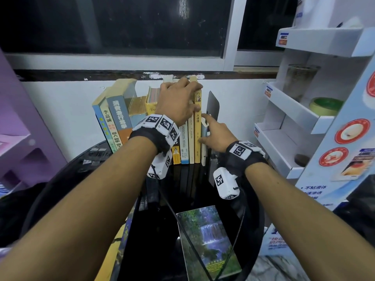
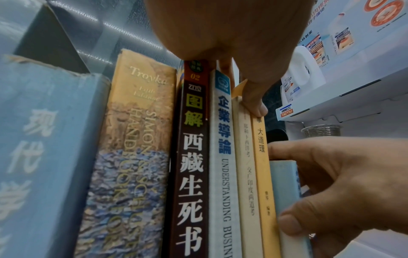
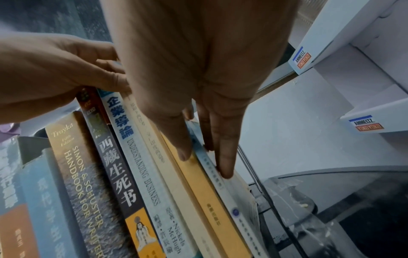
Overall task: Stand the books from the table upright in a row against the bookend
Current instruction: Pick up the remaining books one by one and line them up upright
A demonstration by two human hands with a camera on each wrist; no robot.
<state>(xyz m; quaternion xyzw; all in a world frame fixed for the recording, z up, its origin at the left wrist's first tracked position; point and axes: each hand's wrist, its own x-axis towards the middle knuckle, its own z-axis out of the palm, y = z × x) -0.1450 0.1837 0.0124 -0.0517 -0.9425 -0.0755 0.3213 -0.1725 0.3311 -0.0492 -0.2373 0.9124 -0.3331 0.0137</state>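
Note:
A row of upright books [image 1: 182, 147] stands on the black round table [image 1: 156, 220] by the wall. The black bookend [image 1: 213, 106] is at its right end. My left hand [image 1: 182, 98] curls over the tops of the books, and its thumb [image 2: 256, 106] presses a yellow book's spine [image 2: 262, 174]. My right hand [image 1: 215, 134] pinches a thin pale blue book [image 1: 204, 138], upright between the yellow book and the bookend, with its fingers [image 3: 223, 157] lying along the book. A waterfall-cover book [image 1: 209, 240] lies flat near me. A yellow book [image 1: 119, 246] lies at the table's left edge.
A white cardboard display shelf [image 1: 300, 118] stands close on the right and holds a green roll [image 1: 324, 106]. A purple cabinet [image 1: 12, 118] is on the left. The wall and a window sill are right behind the books.

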